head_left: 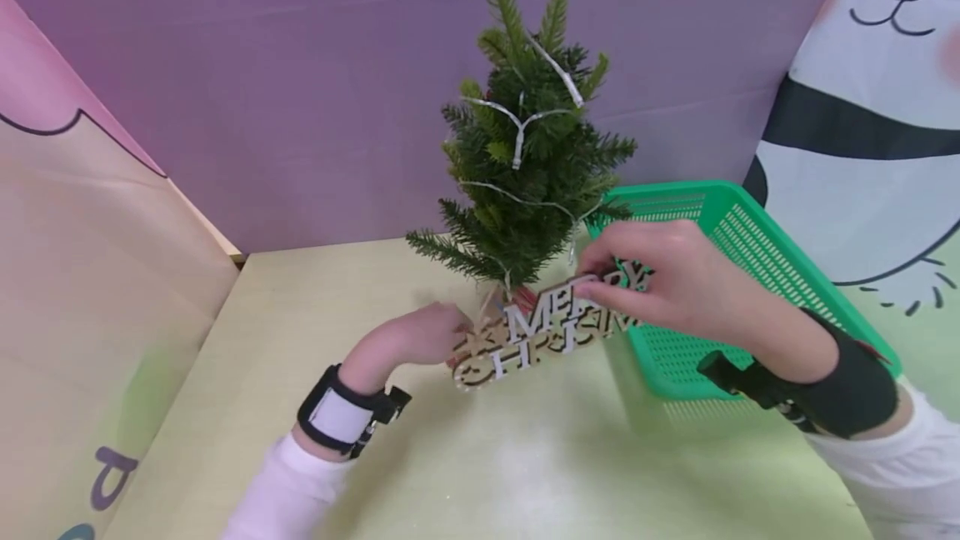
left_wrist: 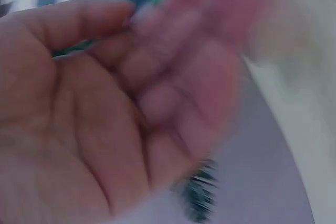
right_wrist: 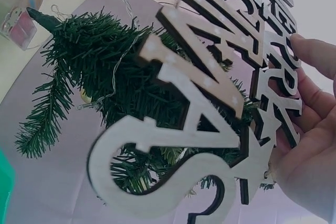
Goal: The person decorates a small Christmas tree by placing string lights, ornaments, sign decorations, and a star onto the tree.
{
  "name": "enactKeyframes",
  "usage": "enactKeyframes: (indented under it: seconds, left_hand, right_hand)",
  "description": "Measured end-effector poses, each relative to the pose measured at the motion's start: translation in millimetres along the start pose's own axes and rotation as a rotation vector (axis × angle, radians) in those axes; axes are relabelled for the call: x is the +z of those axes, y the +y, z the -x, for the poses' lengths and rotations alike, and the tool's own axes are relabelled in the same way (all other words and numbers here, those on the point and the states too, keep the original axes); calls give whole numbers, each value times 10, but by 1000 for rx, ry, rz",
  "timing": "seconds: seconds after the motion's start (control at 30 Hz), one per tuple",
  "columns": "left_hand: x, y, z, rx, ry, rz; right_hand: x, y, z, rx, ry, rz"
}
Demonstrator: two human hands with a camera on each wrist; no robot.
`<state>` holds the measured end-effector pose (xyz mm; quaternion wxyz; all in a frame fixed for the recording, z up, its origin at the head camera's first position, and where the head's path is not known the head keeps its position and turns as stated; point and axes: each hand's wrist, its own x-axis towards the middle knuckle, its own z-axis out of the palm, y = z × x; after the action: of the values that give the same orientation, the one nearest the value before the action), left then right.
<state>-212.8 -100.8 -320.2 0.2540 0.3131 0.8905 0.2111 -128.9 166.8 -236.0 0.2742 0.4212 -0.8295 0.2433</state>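
**Wooden sign held between two hands at the foot of the small tree**

Left of the tree (head_left: 525, 165), the pale wooden tabletop (head_left: 300, 340) runs bare to a pink and cream panel (head_left: 97, 257) that walls off that side; this is the widest open stretch. Behind the tree a purple backdrop (head_left: 300, 65) closes the far edge, with only a narrow strip of table between it and the lowest branches.

The left hand (head_left: 427, 336) comes in low from the left of the tree, at the trunk's foot. Its fingers are curled at the left end of the wooden "Merry Christmas" sign (head_left: 543, 327), beside the sign's twine loop; whether they actually pinch the sign or the loop I cannot tell, and the left wrist view is too blurred to settle it.

The sign hangs above the table directly in front of the tree's base, tilted so its right end sits higher. The right wrist view shows the cut letters close against the needles and the light string (head_left: 517, 127) wound through the branches.

The right hand (head_left: 667, 277), right of the tree, pinches the sign's upper right end between thumb and fingers. Behind and below it a green basket (head_left: 750, 248) leans, taking up the table on that side; a panda picture (head_left: 862, 107) closes off the room beyond
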Motion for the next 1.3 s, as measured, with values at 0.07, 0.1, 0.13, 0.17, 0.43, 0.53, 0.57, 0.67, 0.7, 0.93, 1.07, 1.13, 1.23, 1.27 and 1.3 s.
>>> enactKeyframes:
  seconds: [0.07,0.1,0.13,0.17,0.43,0.53,0.57,0.67,0.7,0.93,1.07,1.13,1.23,1.27,1.3]
  left_hand:
    - [-91,136,128,109,28,138]
    - [-131,210,194,157,53,207]
    - [-168,286,259,194,78,280]
    - [-204,359,320,226,103,334]
    - [-344,746,576,349,120,595]
    - [-381,827,614,394,128,653]
    - [-398,855,627,406,136,658]
    - [-460,941,657,426,173,649]
    - [-482,970,663,431,193,636]
    - [-577,1089,683,499,399,467]
    - [-562,1124,662,564,537,360]
    - [-544,1134,646,597,604,317]
    - [-531,1143,632,644,679,288]
    - [-529,1145,627,659,698,287]
    - [-527,1145,621,671,716,287]
  right_hand:
    - [4,-3,-4,-2,-2,-1]
    - [7,-5,-5,-2,-3,-2]
    - [11,-8,-5,-3,-6,-4]
    - [15,-12,-6,-6,-8,-7]
    - [58,-85,5,-49,-20,-76]
    - [85,-117,20,-44,-46,-98]
    - [95,-125,24,-39,-56,-103]
    - [128,-138,36,-18,-86,-103]
    - [138,-138,40,-10,-94,-99]
    - [215,-93,53,29,-124,-26]
    - [234,-63,43,12,-104,7]
    - [233,-58,32,-9,-76,21]
    - [231,-75,-3,-69,4,41]
    - [227,-88,-19,-96,45,49]
    - [224,-105,-39,-114,95,64]
